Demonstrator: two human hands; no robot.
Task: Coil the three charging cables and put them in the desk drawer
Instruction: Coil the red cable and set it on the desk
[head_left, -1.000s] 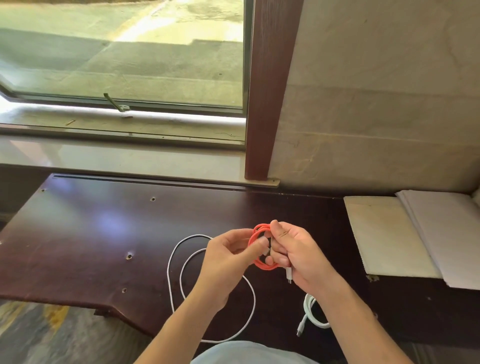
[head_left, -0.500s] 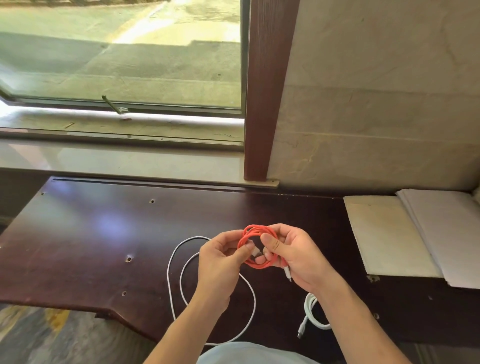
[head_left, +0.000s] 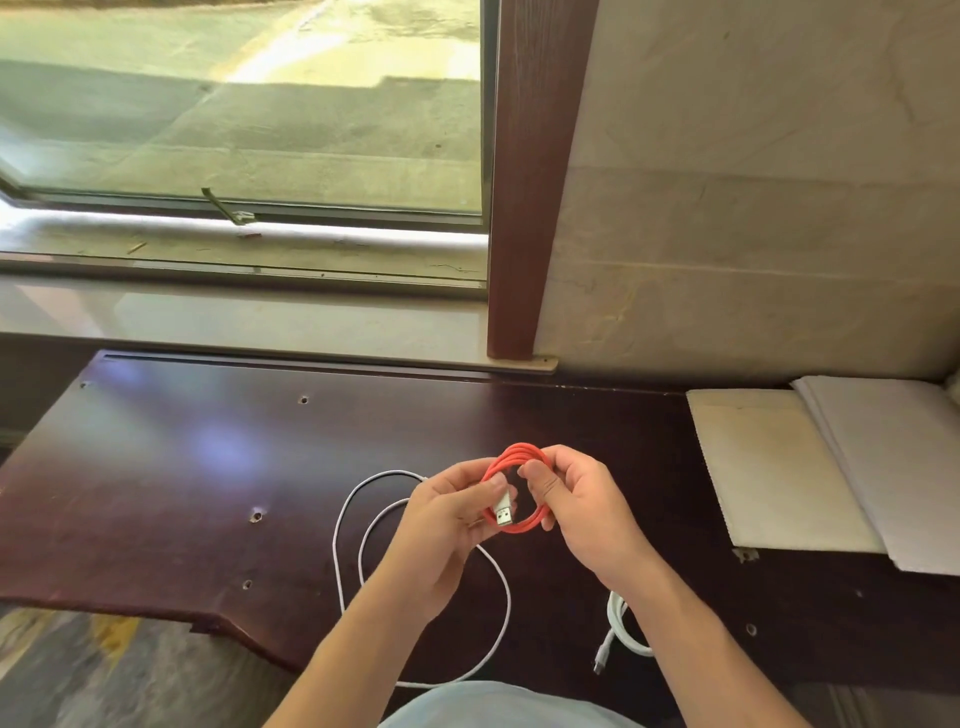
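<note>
1. Dark wooden surface (head_left: 156, 493) beneath a window (head_left: 239, 104) is being used as the work area; papers (head_left: 831, 467) are lying at its right end.
2. Orange cable (head_left: 519, 457), coiled small, is being held above the surface between both hands, probably so its loops are being kept from springing open.
3. Left hand (head_left: 447, 514) is pinching the coil's near side beside the plug (head_left: 503, 512); right hand (head_left: 576, 499) is curled around the opposite side.
4. Loose white cable (head_left: 343, 545) and a coiled white cable (head_left: 618, 623) are lying on the surface, awaiting the drawer, which is not being shown.
</note>
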